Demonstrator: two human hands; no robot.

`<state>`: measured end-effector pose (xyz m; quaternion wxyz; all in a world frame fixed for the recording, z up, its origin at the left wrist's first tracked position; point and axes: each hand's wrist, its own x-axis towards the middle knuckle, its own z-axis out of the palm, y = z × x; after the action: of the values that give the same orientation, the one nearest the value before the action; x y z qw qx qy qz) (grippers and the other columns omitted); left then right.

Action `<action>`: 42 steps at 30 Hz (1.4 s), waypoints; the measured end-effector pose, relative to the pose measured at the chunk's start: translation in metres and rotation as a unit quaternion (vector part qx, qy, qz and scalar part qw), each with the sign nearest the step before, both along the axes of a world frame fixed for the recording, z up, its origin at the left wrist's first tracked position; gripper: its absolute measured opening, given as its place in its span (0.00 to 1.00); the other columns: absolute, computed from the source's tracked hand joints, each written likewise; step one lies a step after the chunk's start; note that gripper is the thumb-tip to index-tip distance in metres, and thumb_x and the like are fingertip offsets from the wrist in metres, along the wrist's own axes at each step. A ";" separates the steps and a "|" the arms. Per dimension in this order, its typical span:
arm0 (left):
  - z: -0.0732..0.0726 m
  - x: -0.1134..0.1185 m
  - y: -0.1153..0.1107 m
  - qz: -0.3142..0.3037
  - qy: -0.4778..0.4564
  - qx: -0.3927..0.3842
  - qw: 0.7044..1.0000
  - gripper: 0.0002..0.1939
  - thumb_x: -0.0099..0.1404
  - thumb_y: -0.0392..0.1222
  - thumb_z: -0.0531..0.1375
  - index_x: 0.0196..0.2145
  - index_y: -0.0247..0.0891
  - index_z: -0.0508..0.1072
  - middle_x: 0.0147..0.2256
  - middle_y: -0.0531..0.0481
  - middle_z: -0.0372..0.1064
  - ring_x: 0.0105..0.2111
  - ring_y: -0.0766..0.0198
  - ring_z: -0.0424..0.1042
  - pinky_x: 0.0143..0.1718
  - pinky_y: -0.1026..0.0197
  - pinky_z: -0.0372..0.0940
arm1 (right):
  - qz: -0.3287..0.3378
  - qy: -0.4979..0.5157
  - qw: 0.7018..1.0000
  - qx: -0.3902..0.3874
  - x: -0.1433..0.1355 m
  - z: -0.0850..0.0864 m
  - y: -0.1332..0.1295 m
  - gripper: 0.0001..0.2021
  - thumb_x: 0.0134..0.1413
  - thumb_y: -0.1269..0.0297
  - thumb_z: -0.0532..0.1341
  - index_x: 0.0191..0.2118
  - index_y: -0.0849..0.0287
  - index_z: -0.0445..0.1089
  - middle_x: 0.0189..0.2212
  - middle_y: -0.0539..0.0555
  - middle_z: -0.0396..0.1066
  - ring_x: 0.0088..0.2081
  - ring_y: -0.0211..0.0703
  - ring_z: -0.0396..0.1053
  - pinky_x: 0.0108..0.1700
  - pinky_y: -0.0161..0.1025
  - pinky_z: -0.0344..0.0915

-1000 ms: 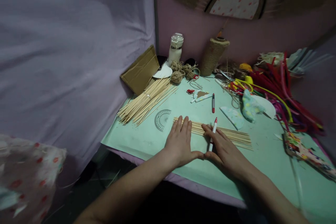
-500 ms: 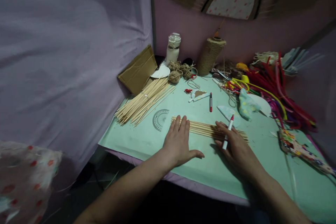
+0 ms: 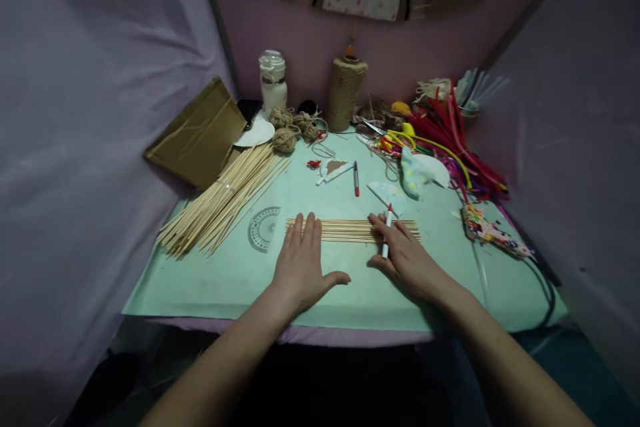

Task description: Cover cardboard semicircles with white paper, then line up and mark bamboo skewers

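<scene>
Several thin wooden sticks (image 3: 345,230) lie side by side on the green tabletop, running left to right. My left hand (image 3: 300,263) lies flat, its fingertips over their left end and its thumb stretched out to the right. Near the right end, my right hand (image 3: 407,250) holds a white marker (image 3: 387,233) with its red tip pointing away from me, while its fingers touch the sticks. A clear protractor (image 3: 264,229) lies just left of my left hand. Beyond the sticks are a second red marker (image 3: 357,179) and a pale cut-out piece (image 3: 390,196).
A large bundle of sticks (image 3: 225,197) lies left, beside a cardboard piece (image 3: 200,137). Twine balls (image 3: 284,139), a bottle (image 3: 273,83) and a twine spool (image 3: 345,95) stand behind. Scissors (image 3: 375,127), red pipe cleaners (image 3: 457,130) and a patterned power strip (image 3: 493,232) are at right.
The view has turned to the right, so everything appears further left. The sticks now look level and evenly lined up across the view. Both hands stay on them, the marker still in my right hand.
</scene>
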<state>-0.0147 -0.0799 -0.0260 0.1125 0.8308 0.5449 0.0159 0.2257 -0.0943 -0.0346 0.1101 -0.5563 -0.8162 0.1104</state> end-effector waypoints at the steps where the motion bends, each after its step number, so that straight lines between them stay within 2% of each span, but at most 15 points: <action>1: -0.001 0.000 0.000 -0.001 0.002 0.004 1.000 0.58 0.54 0.74 0.51 0.66 0.24 0.44 0.68 0.34 0.34 0.68 0.43 0.30 0.66 0.43 0.36 | -0.003 0.002 1.000 -0.005 0.001 0.000 0.000 0.38 0.60 0.58 0.57 0.68 0.60 0.37 0.64 0.64 0.55 0.67 0.52 0.46 0.66 0.60 0.44; 5: -0.001 -0.001 0.001 -0.005 0.007 0.016 1.000 0.57 0.55 0.73 0.51 0.66 0.23 0.44 0.68 0.33 0.35 0.68 0.43 0.31 0.66 0.43 0.37 | -0.015 0.017 1.000 -0.020 0.004 0.002 -0.002 0.40 0.59 0.56 0.58 0.69 0.60 0.35 0.65 0.65 0.51 0.67 0.53 0.45 0.66 0.61 0.42; 10: -0.003 0.000 0.001 -0.009 0.013 0.032 0.999 0.56 0.56 0.72 0.51 0.66 0.23 0.45 0.68 0.33 0.36 0.68 0.42 0.32 0.66 0.43 0.39 | -0.018 0.022 0.999 -0.035 0.005 0.006 -0.001 0.41 0.59 0.56 0.57 0.69 0.58 0.33 0.65 0.65 0.52 0.67 0.53 0.46 0.66 0.61 0.42; 18: -0.009 -0.003 0.002 -0.021 0.006 0.060 0.998 0.55 0.56 0.73 0.49 0.66 0.24 0.45 0.68 0.33 0.38 0.67 0.42 0.33 0.65 0.42 0.40 | -0.019 0.012 0.999 -0.033 0.006 0.001 -0.001 0.41 0.59 0.54 0.57 0.69 0.58 0.32 0.66 0.64 0.49 0.67 0.53 0.46 0.66 0.59 0.42; 33: -0.011 -0.005 0.002 -0.029 -0.003 0.079 0.996 0.53 0.57 0.71 0.50 0.66 0.28 0.45 0.67 0.32 0.39 0.67 0.41 0.35 0.64 0.40 0.42 | -0.020 0.020 0.999 -0.027 0.006 0.002 -0.001 0.39 0.59 0.52 0.57 0.69 0.58 0.38 0.66 0.63 0.51 0.66 0.53 0.48 0.66 0.59 0.43; 42: -0.004 -0.003 0.002 -0.026 0.011 0.075 0.997 0.53 0.57 0.70 0.52 0.66 0.26 0.45 0.67 0.30 0.38 0.67 0.41 0.34 0.64 0.41 0.42 | -0.019 0.023 0.999 -0.018 0.006 0.001 -0.002 0.40 0.58 0.52 0.58 0.69 0.60 0.38 0.66 0.64 0.51 0.66 0.53 0.49 0.67 0.57 0.43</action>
<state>-0.0179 -0.0782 -0.0297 0.0443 0.8511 0.5213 0.0446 0.2315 -0.0959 -0.0332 0.1209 -0.5712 -0.8006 0.1351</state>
